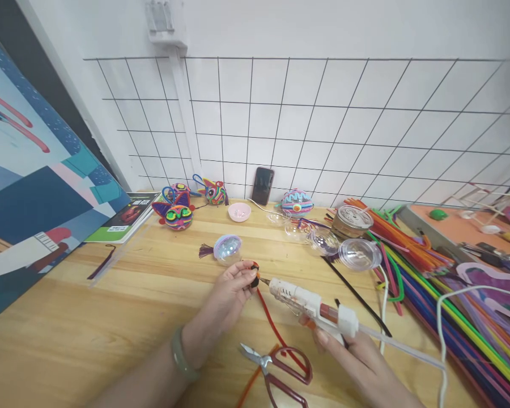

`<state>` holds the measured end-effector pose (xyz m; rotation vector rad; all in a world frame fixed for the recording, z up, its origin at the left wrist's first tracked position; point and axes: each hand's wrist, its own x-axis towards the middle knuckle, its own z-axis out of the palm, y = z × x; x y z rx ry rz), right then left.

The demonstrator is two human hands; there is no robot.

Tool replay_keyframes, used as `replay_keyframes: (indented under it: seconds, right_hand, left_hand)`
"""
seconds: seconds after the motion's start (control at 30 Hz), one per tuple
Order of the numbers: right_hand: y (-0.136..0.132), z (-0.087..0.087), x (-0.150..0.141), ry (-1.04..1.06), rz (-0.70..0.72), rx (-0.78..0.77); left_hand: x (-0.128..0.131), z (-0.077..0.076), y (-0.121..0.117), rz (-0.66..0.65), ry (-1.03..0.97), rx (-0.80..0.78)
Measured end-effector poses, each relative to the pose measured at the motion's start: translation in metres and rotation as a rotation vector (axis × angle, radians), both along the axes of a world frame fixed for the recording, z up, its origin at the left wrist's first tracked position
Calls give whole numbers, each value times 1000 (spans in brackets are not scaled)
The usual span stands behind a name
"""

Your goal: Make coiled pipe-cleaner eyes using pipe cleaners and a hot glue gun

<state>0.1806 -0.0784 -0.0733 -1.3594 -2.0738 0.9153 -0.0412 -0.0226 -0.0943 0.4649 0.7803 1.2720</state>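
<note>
My left hand (227, 292) pinches a small coil of black, orange and red pipe cleaner (255, 274) between thumb and fingers. Wrapped round the handle of a white hot glue gun (295, 296) is my right hand (357, 360). The gun's metal nozzle points left, at or very near the coil; whether it touches, I cannot tell. A red pipe cleaner (273, 324) trails down from beneath the coil toward red-handled scissors (266, 361), which lie with blades slightly apart. An orange pipe cleaner (250, 388) passes by them. Just beyond my left hand sits a clear half ball with a purple tassel (228, 249).
Decorated pipe-cleaner balls (178, 215), a pink dish (239, 212) and a phone (263, 185) stand toward the wall. Clear plastic shells (323, 241) lie right of centre. Bundled pipe cleaners (454, 323) cover the right side, crossed by a white cord (442, 334).
</note>
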Motion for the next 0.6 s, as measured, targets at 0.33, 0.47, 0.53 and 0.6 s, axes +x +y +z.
replay_keyframes:
  seconds: [0.33, 0.47, 0.53, 0.6]
  right_hand:
    - [-1, -1, 0, 17, -5, 18]
    - [-1, -2, 0, 4, -11, 13]
    - [0, -3, 1, -7, -8, 4]
    - [0, -3, 2, -12, -6, 5]
  left_hand:
    - [0, 0, 1, 5, -6, -9]
    - [1, 2, 0, 0, -6, -13]
    - [1, 3, 0, 0, -5, -12]
    - [1, 2, 0, 1, -7, -10]
